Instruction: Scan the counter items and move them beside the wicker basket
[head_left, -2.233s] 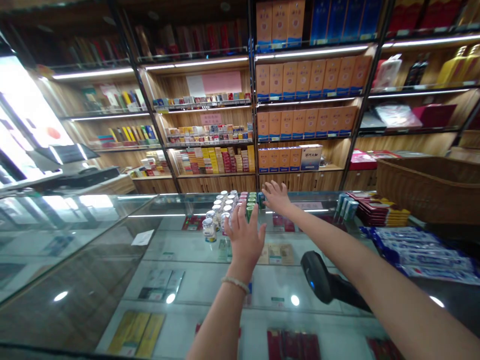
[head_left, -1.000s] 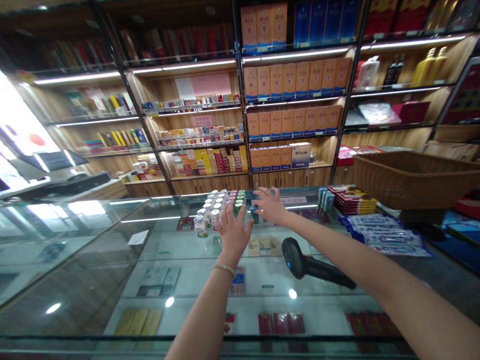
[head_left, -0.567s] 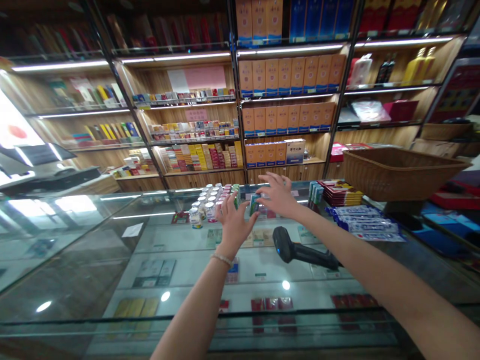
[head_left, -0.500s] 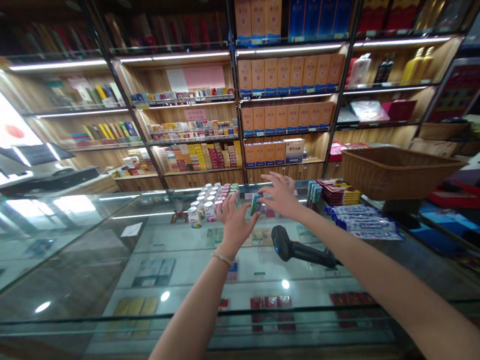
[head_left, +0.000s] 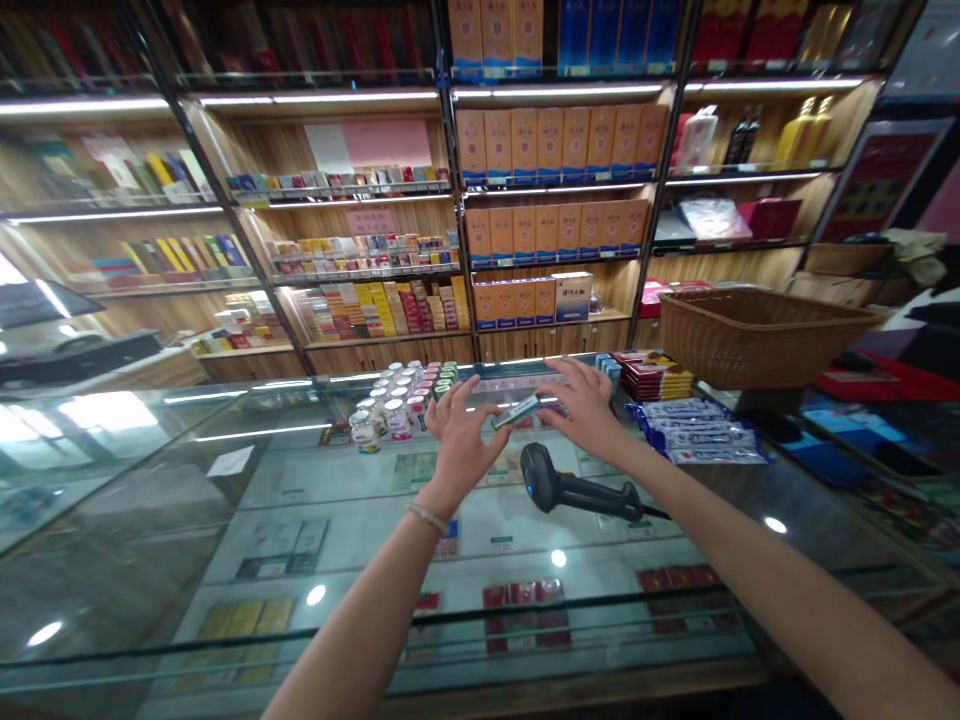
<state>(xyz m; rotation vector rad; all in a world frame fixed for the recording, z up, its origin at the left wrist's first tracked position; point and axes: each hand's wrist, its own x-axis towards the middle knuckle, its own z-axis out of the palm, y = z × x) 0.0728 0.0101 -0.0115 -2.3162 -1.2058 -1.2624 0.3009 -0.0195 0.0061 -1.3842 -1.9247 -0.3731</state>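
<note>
A small, narrow green-and-white pack [head_left: 517,411] is held level above the glass counter, its printed side facing up. My left hand [head_left: 463,432] pinches its left end between thumb and finger. At the opposite end, my right hand [head_left: 583,405] grips it with thumb and fingertips. Just below my hands lies a black barcode scanner [head_left: 577,485], a small blue light on its head. Left of my left hand stand rows of small round tubs with white lids [head_left: 390,400], with pink and green ones at their right. Beyond my right hand are several upright blue-green packs [head_left: 609,370].
The glass display counter [head_left: 360,540] holds flat packs on shelves beneath. To the right are blue-and-white wrapped packs [head_left: 694,430], stacked red and yellow packs [head_left: 652,375] and a brown wicker basket [head_left: 757,335]. A small white box [head_left: 231,462] shows at left. Stocked shelves line the back.
The pack has turned from upright to lying lengthwise between both hands, its white printed face now visible. My view has shifted slightly to the right.
</note>
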